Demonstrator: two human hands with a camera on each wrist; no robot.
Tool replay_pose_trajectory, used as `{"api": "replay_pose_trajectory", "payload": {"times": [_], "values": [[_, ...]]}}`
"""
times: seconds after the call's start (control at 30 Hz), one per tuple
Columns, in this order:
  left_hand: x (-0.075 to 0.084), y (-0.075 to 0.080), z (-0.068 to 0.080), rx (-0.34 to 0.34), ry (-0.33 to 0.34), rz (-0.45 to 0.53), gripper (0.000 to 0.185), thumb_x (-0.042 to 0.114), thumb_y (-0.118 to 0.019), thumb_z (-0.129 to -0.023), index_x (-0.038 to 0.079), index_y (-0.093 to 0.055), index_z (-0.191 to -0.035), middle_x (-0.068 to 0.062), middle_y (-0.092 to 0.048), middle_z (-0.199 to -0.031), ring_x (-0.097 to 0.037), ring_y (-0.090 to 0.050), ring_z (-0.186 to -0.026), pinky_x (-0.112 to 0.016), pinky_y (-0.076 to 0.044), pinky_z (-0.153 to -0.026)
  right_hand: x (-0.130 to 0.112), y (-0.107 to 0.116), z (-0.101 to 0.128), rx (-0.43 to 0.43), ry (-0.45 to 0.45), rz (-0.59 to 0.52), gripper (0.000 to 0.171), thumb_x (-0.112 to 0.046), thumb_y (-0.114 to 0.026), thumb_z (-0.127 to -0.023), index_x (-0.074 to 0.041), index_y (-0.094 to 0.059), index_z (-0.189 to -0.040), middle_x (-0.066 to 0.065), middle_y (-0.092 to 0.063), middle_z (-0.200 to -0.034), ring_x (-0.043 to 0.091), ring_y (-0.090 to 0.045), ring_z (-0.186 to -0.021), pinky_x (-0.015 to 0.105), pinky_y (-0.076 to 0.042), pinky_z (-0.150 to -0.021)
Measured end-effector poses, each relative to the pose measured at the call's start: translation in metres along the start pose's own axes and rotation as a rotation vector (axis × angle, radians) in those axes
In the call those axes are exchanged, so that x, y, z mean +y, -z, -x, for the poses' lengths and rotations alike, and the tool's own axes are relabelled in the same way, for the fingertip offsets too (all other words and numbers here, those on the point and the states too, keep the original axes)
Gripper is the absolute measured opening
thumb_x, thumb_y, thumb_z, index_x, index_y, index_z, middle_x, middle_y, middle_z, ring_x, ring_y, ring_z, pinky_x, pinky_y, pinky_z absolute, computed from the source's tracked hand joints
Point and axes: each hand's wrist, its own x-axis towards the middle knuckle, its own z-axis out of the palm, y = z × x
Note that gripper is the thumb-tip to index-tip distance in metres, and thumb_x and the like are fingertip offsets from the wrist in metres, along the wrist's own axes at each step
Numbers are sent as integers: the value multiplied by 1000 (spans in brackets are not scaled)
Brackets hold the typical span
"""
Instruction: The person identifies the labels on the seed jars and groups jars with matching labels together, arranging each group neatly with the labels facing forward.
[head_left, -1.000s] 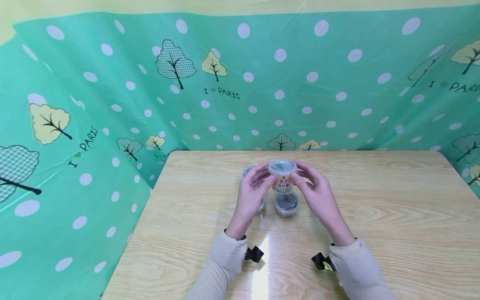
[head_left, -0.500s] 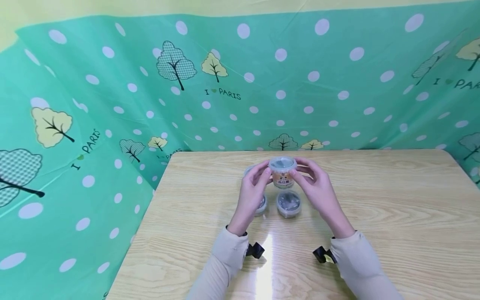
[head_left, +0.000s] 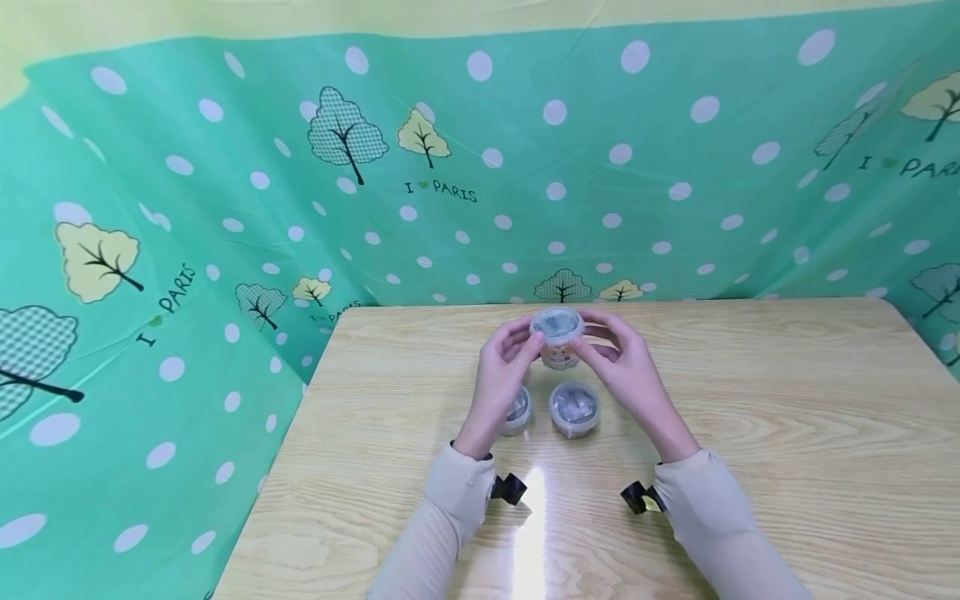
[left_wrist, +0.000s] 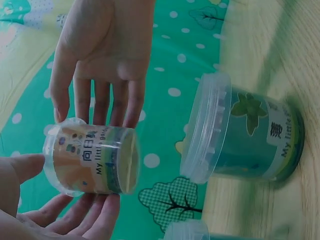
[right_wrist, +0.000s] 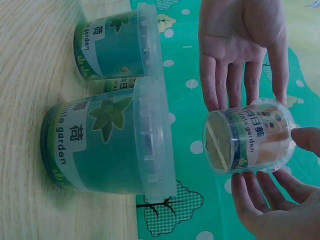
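A small clear plastic tub (head_left: pixel 558 353) with an orange "My little garden" label and a translucent lid is held up between both hands. My left hand (head_left: pixel 501 375) grips its left side, thumb at the lid rim. On the opposite side my right hand (head_left: pixel 624 360) grips it likewise, fingers along the wall. In the left wrist view the held tub (left_wrist: pixel 82 160) hangs above the table, its bottom towards the table. Nearer to me stand a green-labelled tub (head_left: pixel 574 408) and a second lidded tub (head_left: pixel 517 410), which the left hand partly covers.
In the right wrist view, part of a further tub's label (right_wrist: pixel 120 85) shows between two green-labelled tubs. The wooden table (head_left: pixel 787 433) ends at a green dotted cloth (head_left: pixel 675 167) at the back and left. Black wrist mounts (head_left: pixel 510 489) stick out inward from the sleeves.
Both hands have raised the orange-labelled tub slightly away from the green-labelled one, so a gap now shows between them. The lid of a tub behind the left hand has gone out of sight.
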Motion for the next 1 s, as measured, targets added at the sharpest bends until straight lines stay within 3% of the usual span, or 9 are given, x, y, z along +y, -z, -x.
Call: {"api": "replay_pose_trajectory", "payload": {"times": [0.17, 0.4, 0.47, 0.63, 0.7, 1.0], "values": [[-1, 1, -2, -1, 21, 1, 43, 19, -65, -97, 3, -55, -135, -17, -61, -132, -29, -60, -121, -33, -53, -101, 5, 0, -3, -5, -1, 10, 51, -18, -68, -95, -4, -51, -140, 12, -52, -142, 28, -51, -128, 17, -50, -99], [-4, 1, -5, -1, 29, -78, 44, 15, -61, -99, 1, -51, -139, -20, -59, -136, -32, -57, -125, -35, -49, -106, 14, -2, -7, -15, 17, 28, 51, -17, -68, -95, -3, -50, -140, 13, -52, -142, 28, -52, -128, 18, -51, -98], [3, 0, -2, -6, 29, -105, 43, 13, -60, -99, -1, -51, -139, -21, -59, -134, -34, -57, -124, -37, -50, -106, 17, -2, -8, -15, 23, 35, 51, -17, -68, -95, -3, -50, -141, 13, -52, -142, 28, -52, -128, 18, -51, -98], [-2, 1, -5, 19, 21, -160, 41, 19, -64, -97, 4, -58, -135, -15, -64, -126, -31, -61, -118, -35, -53, -101, 23, -1, -10, -19, 22, 40, 50, -13, -67, -95, -2, -50, -141, 14, -52, -142, 30, -51, -128, 21, -51, -100], [-14, 1, -11, 32, 24, -164, 40, 21, -66, -96, 7, -60, -133, -12, -65, -124, -28, -61, -116, -34, -54, -99, 25, -1, -11, -21, 20, 42, 50, -11, -67, -95, -2, -49, -141, 16, -51, -142, 31, -51, -129, 24, -51, -101], [-20, -3, -16, 44, 31, -208, 42, 14, -67, -92, 5, -60, -133, -13, -66, -124, -29, -63, -114, -35, -55, -97, 34, 3, -14, -46, -13, 57, 54, -9, -68, -93, -1, -47, -142, 17, -49, -144, 33, -50, -131, 31, -49, -105]]}}
